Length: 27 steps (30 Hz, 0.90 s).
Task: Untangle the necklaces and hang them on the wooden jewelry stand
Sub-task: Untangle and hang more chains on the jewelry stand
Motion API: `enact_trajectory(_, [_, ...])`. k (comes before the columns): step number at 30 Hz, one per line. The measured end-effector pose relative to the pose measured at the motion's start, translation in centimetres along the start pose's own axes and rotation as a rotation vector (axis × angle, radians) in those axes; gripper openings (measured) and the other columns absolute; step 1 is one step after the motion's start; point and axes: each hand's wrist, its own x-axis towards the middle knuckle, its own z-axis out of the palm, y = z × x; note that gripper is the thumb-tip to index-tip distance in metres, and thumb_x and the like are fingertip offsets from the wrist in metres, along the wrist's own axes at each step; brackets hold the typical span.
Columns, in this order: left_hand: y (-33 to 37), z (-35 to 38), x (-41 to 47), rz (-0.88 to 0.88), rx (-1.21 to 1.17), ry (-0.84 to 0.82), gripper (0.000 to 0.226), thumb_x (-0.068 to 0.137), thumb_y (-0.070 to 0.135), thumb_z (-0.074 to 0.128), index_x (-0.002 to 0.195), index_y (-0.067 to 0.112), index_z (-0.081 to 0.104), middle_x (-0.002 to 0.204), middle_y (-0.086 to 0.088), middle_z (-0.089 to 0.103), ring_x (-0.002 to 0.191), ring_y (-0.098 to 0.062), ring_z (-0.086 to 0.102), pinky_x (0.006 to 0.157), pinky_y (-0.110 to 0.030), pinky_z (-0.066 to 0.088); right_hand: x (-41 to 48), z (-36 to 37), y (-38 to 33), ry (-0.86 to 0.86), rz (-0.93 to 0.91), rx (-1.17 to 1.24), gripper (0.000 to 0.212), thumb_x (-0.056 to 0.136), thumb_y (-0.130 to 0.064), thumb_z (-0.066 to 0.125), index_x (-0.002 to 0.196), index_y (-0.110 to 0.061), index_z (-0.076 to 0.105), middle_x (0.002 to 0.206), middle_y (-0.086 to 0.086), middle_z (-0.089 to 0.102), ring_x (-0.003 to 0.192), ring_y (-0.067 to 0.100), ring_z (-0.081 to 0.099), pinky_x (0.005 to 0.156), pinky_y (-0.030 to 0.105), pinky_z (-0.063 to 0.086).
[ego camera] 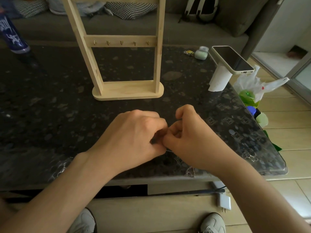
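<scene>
Head view shows me both hands low over the dark speckled table (50, 101), knuckles up and fingertips meeting. My left hand (134, 137) and right hand (188, 140) are both curled tight, thumbs pressed against forefingers, pinching the necklaces (190, 172) where the two hands touch. Most of the pinched part is hidden inside the fingers. What I can see is a very fine silvery chain: a thin strand slips out just under the thumbs, and nearer me than the fingers, beneath the right wrist, a small looped clump lies by the table's edge. I cannot tell how many strands it holds. Beyond the fingers, well apart, the wooden jewelry stand (127, 91) sits upright on its oval base, pale wood, with a row of small brass hooks (121, 42) along its crossbar.
</scene>
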Motion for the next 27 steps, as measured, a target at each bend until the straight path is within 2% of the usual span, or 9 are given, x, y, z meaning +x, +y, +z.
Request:
enact_trajectory(5, [-0.06, 0.28, -0.07, -0.006, -0.024, -0.045, 0.013, 0.081, 0.028, 0.083, 0.082, 0.024, 0.070, 0.075, 0.015, 0.053, 0.062, -0.005, 0.053, 0.055, -0.025, 0.047, -0.07, -0.06, -0.04, -0.045, -0.052, -0.055, 0.036, 0.093, -0.009, 0.071, 0.102, -0.024, 0.039, 0.082, 0.000, 0.067, 0.060, -0.004, 0.055, 0.057, 0.015, 0.051])
enact_trajectory(8, [-0.28, 0.26, -0.04, -0.018, -0.069, -0.041, 0.012, 0.080, 0.030, 0.079, 0.080, 0.025, 0.069, 0.074, 0.016, 0.053, 0.064, -0.006, 0.055, 0.055, -0.018, 0.042, 0.04, -0.22, 0.15, -0.084, -0.052, -0.005, 0.034, 0.093, -0.012, 0.069, 0.103, -0.026, 0.039, 0.091, 0.003, 0.070, 0.065, -0.001, 0.055, 0.063, 0.022, 0.053])
enact_trajectory(11, [-0.36, 0.17, 0.04, -0.029, -0.163, -0.018, 0.008, 0.079, 0.028, 0.078, 0.080, 0.026, 0.071, 0.075, 0.016, 0.058, 0.068, -0.009, 0.060, 0.057, -0.018, 0.047, 0.16, -0.57, 0.32, -0.111, -0.029, 0.079, 0.033, 0.092, -0.011, 0.068, 0.111, -0.020, 0.043, 0.096, 0.004, 0.072, 0.076, 0.009, 0.061, 0.073, 0.036, 0.059])
enact_trajectory(16, [-0.44, 0.16, 0.07, -0.038, -0.167, 0.042, 0.009, 0.081, 0.028, 0.077, 0.080, 0.025, 0.070, 0.074, 0.016, 0.058, 0.066, -0.009, 0.060, 0.055, -0.024, 0.050, 0.13, -0.47, 0.44, -0.020, -0.097, 0.087, 0.036, 0.091, -0.009, 0.070, 0.111, -0.022, 0.043, 0.094, 0.006, 0.075, 0.081, 0.024, 0.073, 0.074, 0.044, 0.064])
enact_trajectory(20, [-0.62, 0.09, 0.14, -0.098, -0.207, 0.118, 0.008, 0.084, 0.026, 0.078, 0.084, 0.026, 0.070, 0.076, 0.016, 0.061, 0.068, -0.009, 0.064, 0.057, -0.024, 0.054, -0.03, -0.34, 0.40, 0.100, -0.148, 0.134, 0.038, 0.089, -0.009, 0.073, 0.110, -0.021, 0.044, 0.088, 0.004, 0.074, 0.075, 0.023, 0.072, 0.068, 0.035, 0.063])
enact_trajectory(24, [-0.57, 0.08, 0.17, -0.139, -0.235, 0.123, 0.003, 0.086, 0.025, 0.074, 0.087, 0.025, 0.071, 0.077, 0.016, 0.063, 0.071, -0.011, 0.066, 0.058, -0.023, 0.054, 0.04, -0.40, 0.20, 0.080, -0.138, 0.184, 0.041, 0.088, -0.007, 0.077, 0.110, -0.023, 0.047, 0.088, 0.005, 0.076, 0.076, 0.023, 0.075, 0.070, 0.033, 0.064])
enact_trajectory(27, [-0.50, -0.10, 0.18, -0.190, -0.270, 0.131, 0.002, 0.085, 0.025, 0.072, 0.087, 0.026, 0.073, 0.073, 0.017, 0.064, 0.070, -0.008, 0.067, 0.057, -0.015, 0.050, 0.09, -0.30, 0.32, 0.101, -0.118, 0.236, 0.043, 0.088, -0.009, 0.080, 0.110, -0.023, 0.045, 0.090, 0.005, 0.078, 0.077, 0.024, 0.076, 0.067, 0.030, 0.061])
